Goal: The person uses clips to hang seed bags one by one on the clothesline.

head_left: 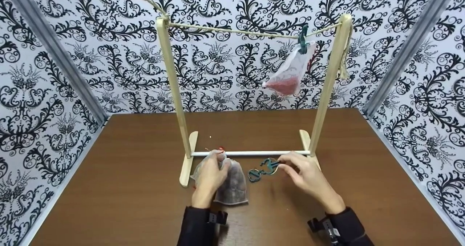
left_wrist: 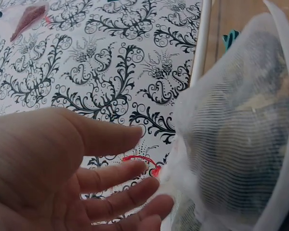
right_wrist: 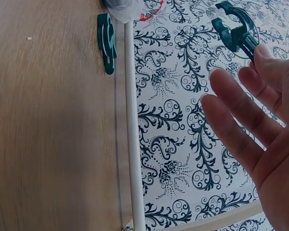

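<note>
My left hand (head_left: 210,173) is at a sheer mesh drawstring bag (head_left: 233,184) with dark contents. In the left wrist view its thumb and fingers are apart, their tips near the bag's gathered neck and red cord (left_wrist: 156,171). Another pale mesh bag (head_left: 196,171) shows partly behind this hand. My right hand (head_left: 303,171) pinches the handle end of a dark green plastic clothespin (right_wrist: 238,33) between thumb and forefinger; the other fingers are spread. A second green clothespin (head_left: 254,175) lies on the table, left of the held one.
A wooden stand (head_left: 174,86) with a white crossbar (head_left: 254,153) rises beyond my hands. Along its top runs a rope (head_left: 232,30). From the rope's right part a green clothespin (head_left: 302,40) holds a mesh bag (head_left: 290,71) with red contents. Patterned walls enclose the brown table (head_left: 127,188).
</note>
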`<action>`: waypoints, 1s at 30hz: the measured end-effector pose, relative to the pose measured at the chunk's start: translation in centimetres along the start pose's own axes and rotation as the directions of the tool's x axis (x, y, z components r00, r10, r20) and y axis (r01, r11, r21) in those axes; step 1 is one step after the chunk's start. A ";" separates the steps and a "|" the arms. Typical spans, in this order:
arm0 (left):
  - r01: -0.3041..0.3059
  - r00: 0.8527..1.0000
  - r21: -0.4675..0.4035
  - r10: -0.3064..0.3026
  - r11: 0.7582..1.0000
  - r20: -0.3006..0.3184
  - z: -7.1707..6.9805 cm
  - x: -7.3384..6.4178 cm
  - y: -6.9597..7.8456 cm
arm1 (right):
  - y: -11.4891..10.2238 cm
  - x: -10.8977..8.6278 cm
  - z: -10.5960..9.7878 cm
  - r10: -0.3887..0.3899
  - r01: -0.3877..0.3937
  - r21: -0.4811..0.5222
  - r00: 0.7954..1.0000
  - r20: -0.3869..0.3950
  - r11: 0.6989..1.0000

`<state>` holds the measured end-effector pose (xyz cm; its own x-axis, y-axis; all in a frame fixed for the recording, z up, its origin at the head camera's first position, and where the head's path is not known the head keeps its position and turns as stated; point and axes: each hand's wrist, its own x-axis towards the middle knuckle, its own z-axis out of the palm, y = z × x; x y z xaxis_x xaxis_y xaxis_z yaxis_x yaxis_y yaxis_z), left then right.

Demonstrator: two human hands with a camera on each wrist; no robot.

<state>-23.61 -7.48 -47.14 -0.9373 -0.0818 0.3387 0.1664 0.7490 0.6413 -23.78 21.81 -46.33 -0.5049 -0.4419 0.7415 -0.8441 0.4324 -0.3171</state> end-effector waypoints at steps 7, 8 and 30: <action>0.083 0.990 0.131 -0.097 0.988 0.101 -0.2 -0.1 -0.1 | 0.1 0.0 0.1 0.008 -0.008 0.014 1.000 0.001 1.000; 0.086 0.988 0.136 -0.102 0.987 0.117 -0.2 -0.1 -0.1 | 0.1 0.0 0.1 0.017 -0.017 0.009 1.000 0.005 1.000; 0.157 0.969 0.175 -0.185 0.972 0.163 0.6 -0.2 -0.5 | 0.0 -0.5 0.2 0.088 -0.088 -0.010 0.994 0.067 0.996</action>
<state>-23.72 -7.39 -47.92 -0.9890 -0.1111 0.0972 -0.0386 0.8302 0.5562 -23.54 21.82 -46.81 -0.5885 -0.4534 0.6694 -0.7945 0.4777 -0.3749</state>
